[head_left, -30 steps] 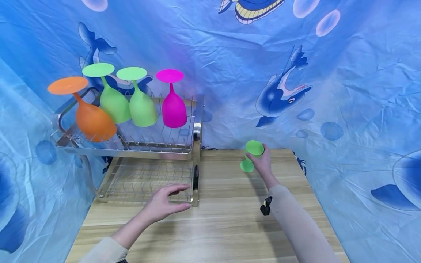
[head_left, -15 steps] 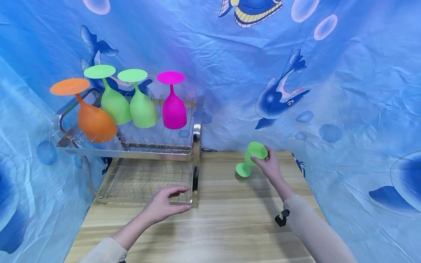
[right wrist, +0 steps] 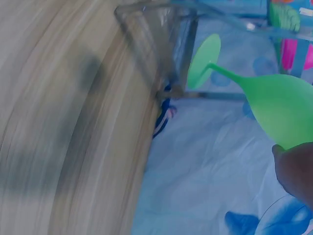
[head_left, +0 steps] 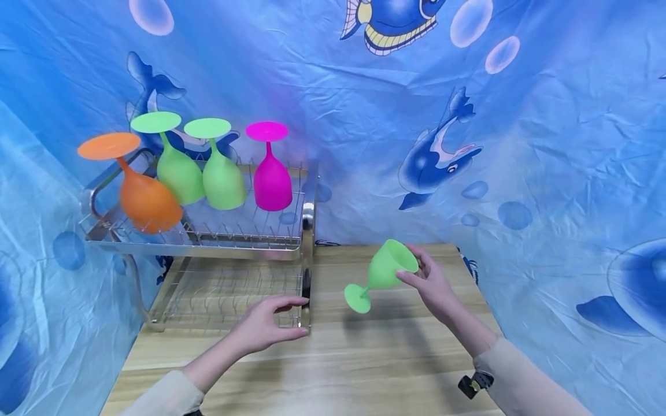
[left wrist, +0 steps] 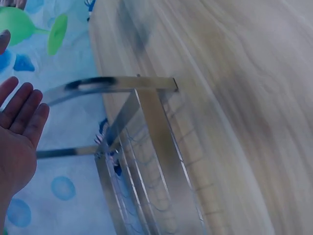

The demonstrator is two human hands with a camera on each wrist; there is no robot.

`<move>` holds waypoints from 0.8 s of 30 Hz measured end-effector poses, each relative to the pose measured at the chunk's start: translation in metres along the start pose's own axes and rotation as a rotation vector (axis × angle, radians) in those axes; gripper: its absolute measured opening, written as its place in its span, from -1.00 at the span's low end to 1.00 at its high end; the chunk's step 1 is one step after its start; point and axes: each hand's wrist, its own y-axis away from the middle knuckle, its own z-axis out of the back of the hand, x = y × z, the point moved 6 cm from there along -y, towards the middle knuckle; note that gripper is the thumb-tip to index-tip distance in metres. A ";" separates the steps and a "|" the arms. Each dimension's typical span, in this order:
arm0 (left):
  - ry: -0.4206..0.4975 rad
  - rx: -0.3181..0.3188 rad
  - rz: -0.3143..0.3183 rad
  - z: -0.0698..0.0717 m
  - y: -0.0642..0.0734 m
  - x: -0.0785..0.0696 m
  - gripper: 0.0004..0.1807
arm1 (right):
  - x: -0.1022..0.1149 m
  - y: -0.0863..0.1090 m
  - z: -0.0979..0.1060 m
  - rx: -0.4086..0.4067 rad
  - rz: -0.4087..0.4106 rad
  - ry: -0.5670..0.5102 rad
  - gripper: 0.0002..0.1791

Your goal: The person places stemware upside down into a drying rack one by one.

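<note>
A green goblet [head_left: 384, 267] hangs tilted above the table, its bowl opening toward the upper right and its foot toward the lower left. Thumb and fingers of my right hand [head_left: 434, 286] pinch the bowl near the rim. In the right wrist view the goblet [right wrist: 281, 105] shows its stem and foot side-on, with my thumb on the bowl. My left hand [head_left: 262, 326] hovers before the rack's lower right corner, thumb and fingers apart and holding nothing. The left wrist view shows this hand [left wrist: 19, 132] with fingers extended beside the rack.
A two-tier metal dish rack [head_left: 250, 252] stands on the left of the wooden table [head_left: 343, 370]. Upside down on its top tier are an orange goblet [head_left: 148, 202], two green goblets [head_left: 224, 179] and a magenta goblet [head_left: 273, 182]. A blue sea-print curtain [head_left: 359, 144] surrounds the table.
My right hand has lifted the green goblet off the table and brought it nearer, tilting it so the foot swings left. My left hand has stayed almost in place.
</note>
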 end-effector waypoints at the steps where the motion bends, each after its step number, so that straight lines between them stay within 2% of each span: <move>1: 0.008 0.001 -0.005 -0.001 -0.002 -0.003 -0.38 | 0.003 0.003 -0.004 0.014 0.006 -0.027 -0.17; 7: 0.071 0.002 -0.049 -0.006 -0.017 -0.024 -0.38 | 0.014 0.015 -0.022 0.101 0.069 -0.172 -0.17; 14: 0.110 0.004 -0.120 -0.013 -0.034 -0.047 -0.38 | 0.021 0.024 -0.036 0.170 0.108 -0.289 -0.20; 24: 0.135 0.031 -0.135 -0.023 -0.046 -0.060 -0.44 | 0.027 0.032 -0.049 0.217 0.152 -0.344 -0.18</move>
